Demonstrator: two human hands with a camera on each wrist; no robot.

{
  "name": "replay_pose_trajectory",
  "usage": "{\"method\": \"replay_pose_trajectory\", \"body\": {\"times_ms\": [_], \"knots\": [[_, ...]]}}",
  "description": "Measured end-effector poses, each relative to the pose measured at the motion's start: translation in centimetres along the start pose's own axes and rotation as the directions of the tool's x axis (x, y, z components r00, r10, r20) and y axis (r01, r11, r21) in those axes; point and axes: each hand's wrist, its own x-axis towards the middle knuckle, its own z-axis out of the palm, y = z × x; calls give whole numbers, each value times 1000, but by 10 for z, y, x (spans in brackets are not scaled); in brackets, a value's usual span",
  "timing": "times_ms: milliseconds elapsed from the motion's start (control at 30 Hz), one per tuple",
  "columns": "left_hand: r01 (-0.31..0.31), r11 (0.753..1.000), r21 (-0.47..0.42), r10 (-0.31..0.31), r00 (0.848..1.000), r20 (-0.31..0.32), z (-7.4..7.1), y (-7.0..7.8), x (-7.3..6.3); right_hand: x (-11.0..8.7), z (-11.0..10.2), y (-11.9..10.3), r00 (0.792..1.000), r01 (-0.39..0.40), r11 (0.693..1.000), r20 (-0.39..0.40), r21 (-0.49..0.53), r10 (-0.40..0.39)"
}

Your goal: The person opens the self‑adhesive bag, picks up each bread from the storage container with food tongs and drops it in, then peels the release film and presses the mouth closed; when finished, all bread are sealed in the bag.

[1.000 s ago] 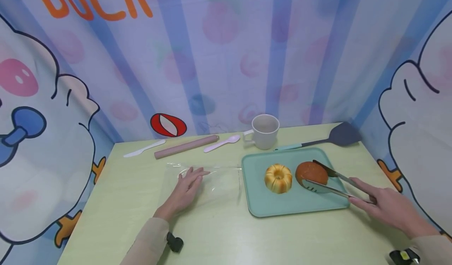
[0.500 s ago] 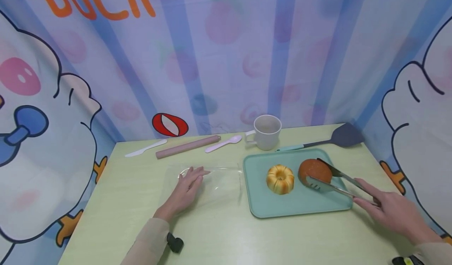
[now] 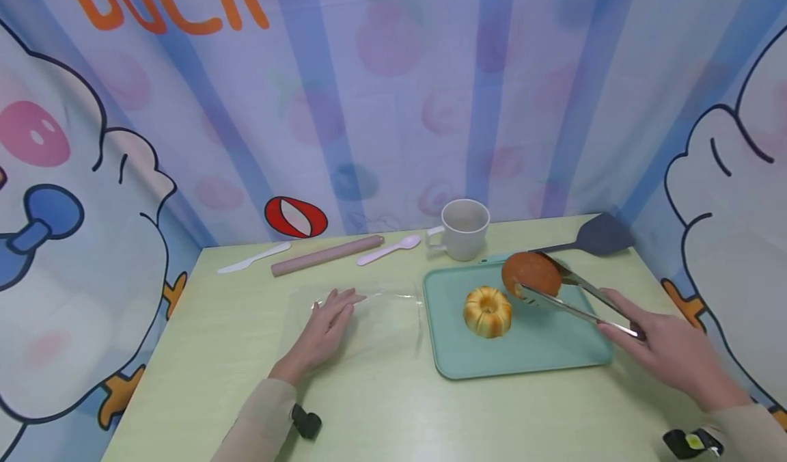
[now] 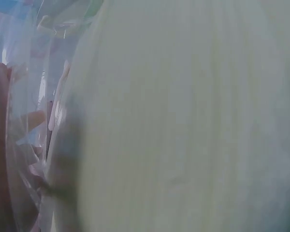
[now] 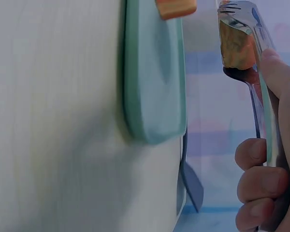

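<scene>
Facing the surface (image 3: 203, 352) across the lower frame, with a tray (image 3: 467, 361) right of centre. Touching a clear bag (image 3: 393, 329) left of centre with the left hand (image 3: 321, 332), with fingers extended; at right, with fingers of the right hand (image 3: 670, 352) clamped on tongs (image 3: 578, 311), holding a bun (image 3: 530, 273) up at the tray's upper edge.

Mug (image 3: 465, 229) behind tray (image 3: 479, 359); left of the tray, seemingly a bag (image 3: 381, 325).
</scene>
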Motion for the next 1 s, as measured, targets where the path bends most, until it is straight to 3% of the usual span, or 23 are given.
{"method": "replay_pose_trajectory", "body": {"times_ms": [233,567,1000], "knots": [[3,1000,-22,-3,1000,-6,1,2,2,15,5,-23,993,104,995,-56,13,-103],[10,1000,-15,-11,1000,-21,1,7,5,42,10,-59,975,219,975,-53,41,-217],[-54,999,3,54,998,-24,3,10,6,65,20,-94,952,296,953,62,59,-300]]}}
